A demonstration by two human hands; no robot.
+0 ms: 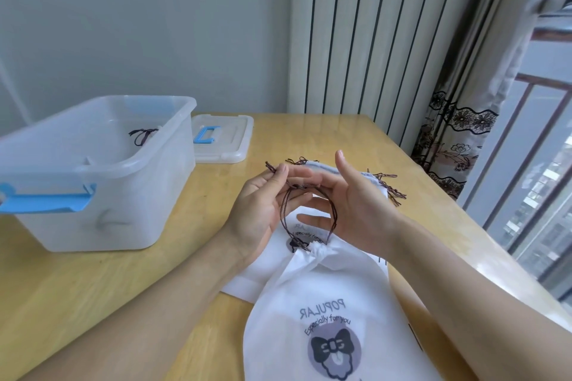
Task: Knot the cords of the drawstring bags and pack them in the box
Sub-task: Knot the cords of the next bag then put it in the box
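bag in work: white drawstring bag (322,303), printed "POPULAR Especially for you" with a bow logo, mouth cinched, lies nearest the camera on the wooden table (340,133), overlapping more flat white bags (318,226) behind it
cord: dark brown cord (332,210) rises from the cinched mouth in a loop to both hands, knot forming between them
left hand: left hand (263,204) above the bag, thumb and forefinger pinch the cord end
right hand: right hand (349,201) above the bag, fingers extended toward the left hand, thumb up; cord loops around its fingers, grip unclear
box: translucent plastic box (93,170), blue latch, left of the bag; one knotted cord (142,134) visible inside
lid: lid (221,138) with blue handle, beyond the bag, touching the box
curtain: patterned curtain (455,145) right of the bag
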